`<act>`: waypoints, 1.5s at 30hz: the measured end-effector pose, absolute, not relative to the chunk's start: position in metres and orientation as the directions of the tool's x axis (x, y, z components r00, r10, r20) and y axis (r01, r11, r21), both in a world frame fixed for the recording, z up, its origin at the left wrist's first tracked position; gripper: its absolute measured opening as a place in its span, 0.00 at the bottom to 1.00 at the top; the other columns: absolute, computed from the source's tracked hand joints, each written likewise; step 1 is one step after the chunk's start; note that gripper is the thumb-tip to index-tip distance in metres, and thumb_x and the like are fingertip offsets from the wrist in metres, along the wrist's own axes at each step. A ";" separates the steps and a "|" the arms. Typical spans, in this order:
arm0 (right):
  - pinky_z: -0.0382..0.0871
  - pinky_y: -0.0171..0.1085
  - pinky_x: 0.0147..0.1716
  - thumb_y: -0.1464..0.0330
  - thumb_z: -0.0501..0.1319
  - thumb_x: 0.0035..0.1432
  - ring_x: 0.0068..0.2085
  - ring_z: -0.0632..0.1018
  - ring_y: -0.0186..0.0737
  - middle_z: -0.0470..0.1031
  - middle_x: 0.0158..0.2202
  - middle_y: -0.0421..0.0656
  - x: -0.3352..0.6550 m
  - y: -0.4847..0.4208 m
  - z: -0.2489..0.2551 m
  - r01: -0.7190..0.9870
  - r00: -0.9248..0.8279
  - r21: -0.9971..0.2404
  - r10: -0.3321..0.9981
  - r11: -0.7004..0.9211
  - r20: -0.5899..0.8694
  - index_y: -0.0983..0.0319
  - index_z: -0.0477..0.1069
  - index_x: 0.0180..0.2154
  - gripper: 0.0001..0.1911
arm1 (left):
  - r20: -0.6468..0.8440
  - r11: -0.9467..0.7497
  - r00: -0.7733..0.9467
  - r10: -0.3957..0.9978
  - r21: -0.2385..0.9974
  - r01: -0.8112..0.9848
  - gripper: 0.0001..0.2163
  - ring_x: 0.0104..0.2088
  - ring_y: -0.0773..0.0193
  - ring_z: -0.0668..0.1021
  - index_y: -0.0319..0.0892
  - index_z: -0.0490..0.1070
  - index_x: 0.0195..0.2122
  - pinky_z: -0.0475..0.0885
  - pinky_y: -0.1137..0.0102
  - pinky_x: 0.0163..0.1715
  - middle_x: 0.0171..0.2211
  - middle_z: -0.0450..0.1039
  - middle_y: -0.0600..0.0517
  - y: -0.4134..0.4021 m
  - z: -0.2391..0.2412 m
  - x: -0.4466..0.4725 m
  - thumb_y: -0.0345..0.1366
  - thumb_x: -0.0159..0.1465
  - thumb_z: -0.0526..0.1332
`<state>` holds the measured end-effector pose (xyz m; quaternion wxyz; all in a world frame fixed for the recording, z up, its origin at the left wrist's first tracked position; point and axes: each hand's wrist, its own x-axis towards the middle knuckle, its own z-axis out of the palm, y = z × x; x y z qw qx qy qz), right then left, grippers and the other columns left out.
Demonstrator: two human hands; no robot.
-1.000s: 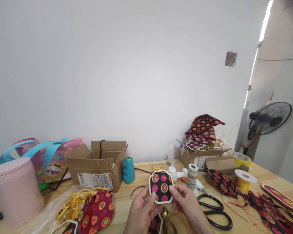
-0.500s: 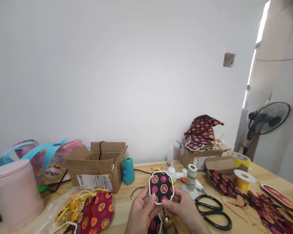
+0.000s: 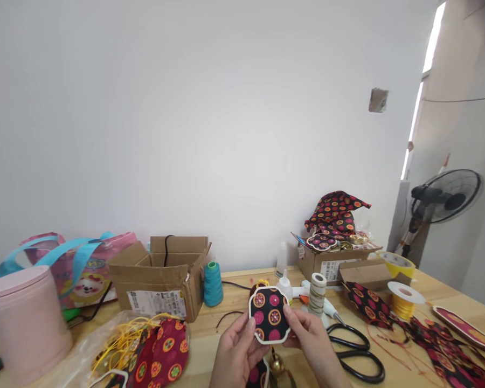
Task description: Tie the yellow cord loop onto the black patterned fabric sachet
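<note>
open lane on table [image 3: 202, 340] btwn cloth [image 3: 167, 345] & L hand [image 3: 236, 345], scissors [image 3: 359, 353] crowding R hand [image 3: 308, 330], grey spool [image 3: 317, 293] + glue btl [image 3: 284, 284] blocking fwd

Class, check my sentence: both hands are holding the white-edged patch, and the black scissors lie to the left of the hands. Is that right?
One part is wrong: the black scissors lie to the right of the hands, as the head view shows. The left hand and right hand do hold the white-edged patch.

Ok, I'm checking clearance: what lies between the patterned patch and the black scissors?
In the head view, the right hand, holding the patch, lies between it and the scissors.
</note>
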<state>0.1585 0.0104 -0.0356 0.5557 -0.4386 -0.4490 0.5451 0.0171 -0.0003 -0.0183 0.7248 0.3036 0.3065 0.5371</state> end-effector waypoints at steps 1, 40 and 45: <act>0.64 0.27 0.19 0.48 0.61 0.39 0.18 0.68 0.29 0.68 0.16 0.38 0.159 0.010 -0.035 -0.208 0.003 -0.978 1.000 0.025 0.025 0.66 0.70 0.19 0.25 | -0.116 0.236 0.234 0.965 0.772 -0.591 0.09 0.35 0.59 0.78 0.37 0.69 0.36 0.73 0.69 0.35 0.32 0.77 0.46 0.000 -0.018 0.017 0.34 0.54 0.62; 0.65 0.32 0.27 0.59 0.63 0.45 0.28 0.74 0.39 0.76 0.25 0.45 0.150 0.002 -0.029 0.049 0.060 -0.956 0.955 0.288 0.291 0.64 0.76 0.25 0.14 | 0.097 -0.045 0.151 0.984 0.947 -0.319 0.15 0.45 0.52 0.72 0.41 0.76 0.31 0.62 0.60 0.50 0.41 0.74 0.44 0.008 -0.037 0.018 0.44 0.45 0.66; 0.66 0.33 0.30 0.61 0.63 0.45 0.30 0.74 0.40 0.76 0.27 0.45 0.151 0.001 -0.031 0.100 0.045 -0.940 0.942 0.326 0.331 0.63 0.76 0.27 0.11 | 0.096 -0.049 0.139 0.986 0.949 -0.312 0.14 0.45 0.52 0.72 0.40 0.76 0.29 0.64 0.61 0.48 0.41 0.74 0.43 0.007 -0.036 0.019 0.44 0.45 0.66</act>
